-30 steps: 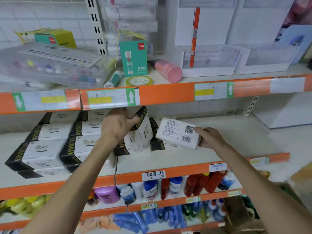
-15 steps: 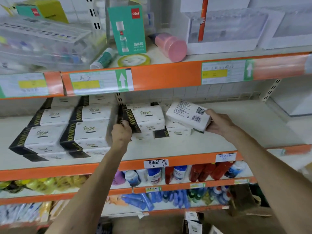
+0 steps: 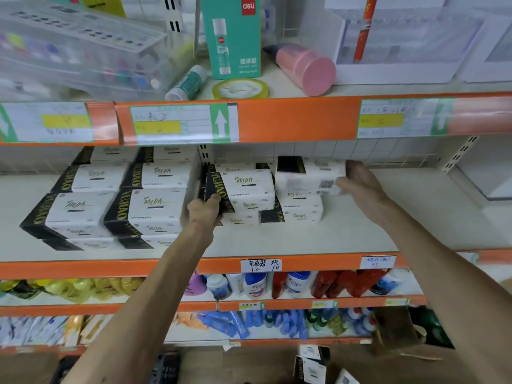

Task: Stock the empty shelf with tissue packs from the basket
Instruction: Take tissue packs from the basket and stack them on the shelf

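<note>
The left grip is closed round the black end of a front pack, which sits skewed on top of the middle stack. The right grip clasps the far end of a second pack, barcode side toward us, at the top of the right stack (whether it already rests there I cannot tell, as that patch is blurred). Both stacks stand on the shelf, with bare board to their right.

The trouble I would watch for is the right one. It is a soft pack held by one end only, so if it is let go before it lies flat it could sag, slide and tumble forward off the stack. It also looks turned differently from the packs beneath, so it may overhang and rock.

On the left, straightening the crooked pack with a hard shove could push the packs under it out of line or nudge the neighbouring stack. With both grips occupied, neither is free to catch a fall.
</note>
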Demonstrator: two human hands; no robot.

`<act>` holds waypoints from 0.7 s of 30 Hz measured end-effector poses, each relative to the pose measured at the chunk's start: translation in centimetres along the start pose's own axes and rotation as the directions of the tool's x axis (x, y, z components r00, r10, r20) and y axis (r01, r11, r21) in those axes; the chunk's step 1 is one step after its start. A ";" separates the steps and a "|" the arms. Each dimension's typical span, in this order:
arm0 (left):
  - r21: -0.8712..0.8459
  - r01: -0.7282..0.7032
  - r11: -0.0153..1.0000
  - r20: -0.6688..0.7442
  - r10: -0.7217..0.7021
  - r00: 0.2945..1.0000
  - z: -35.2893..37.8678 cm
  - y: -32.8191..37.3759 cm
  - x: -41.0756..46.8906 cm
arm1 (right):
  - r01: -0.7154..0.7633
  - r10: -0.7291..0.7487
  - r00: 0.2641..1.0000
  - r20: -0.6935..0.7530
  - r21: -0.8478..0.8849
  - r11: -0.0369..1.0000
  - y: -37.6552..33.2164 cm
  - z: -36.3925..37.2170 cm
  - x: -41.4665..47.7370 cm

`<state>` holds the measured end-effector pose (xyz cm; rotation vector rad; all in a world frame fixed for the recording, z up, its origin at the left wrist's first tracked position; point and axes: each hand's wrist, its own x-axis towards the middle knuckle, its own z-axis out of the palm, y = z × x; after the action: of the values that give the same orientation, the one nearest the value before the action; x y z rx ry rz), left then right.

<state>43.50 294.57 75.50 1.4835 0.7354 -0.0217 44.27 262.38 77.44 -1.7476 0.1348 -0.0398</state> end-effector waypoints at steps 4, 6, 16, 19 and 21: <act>-0.023 -0.006 1.000 -0.015 0.005 1.000 -0.1 -0.5 0.9 | 0.009 0.012 0.998 0.059 -0.338 0.941 0.7 -0.3 -0.8; -0.006 -0.008 1.000 -0.016 0.007 1.000 0.0 -0.8 1.1 | -0.034 0.056 0.997 0.057 -0.326 0.945 1.3 -0.1 -1.0; 0.339 -0.041 0.940 -0.138 0.093 0.986 0.3 -0.9 -0.5 | 0.024 -0.027 1.000 0.000 -0.451 0.892 1.5 1.9 -2.1; 0.572 -0.168 0.803 -0.164 0.313 0.936 1.0 -0.3 -4.5 | 0.031 -0.078 0.994 -0.080 -0.466 0.884 1.9 3.3 -2.4; 0.555 -0.305 0.774 -0.056 0.400 0.915 1.5 -1.0 -6.0 | 0.033 -0.105 0.987 -0.123 -0.485 0.874 2.2 4.2 -2.5</act>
<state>38.98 290.58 77.18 2.1754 0.5955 0.2080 42.10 266.37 74.68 -2.2516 0.2017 -0.2024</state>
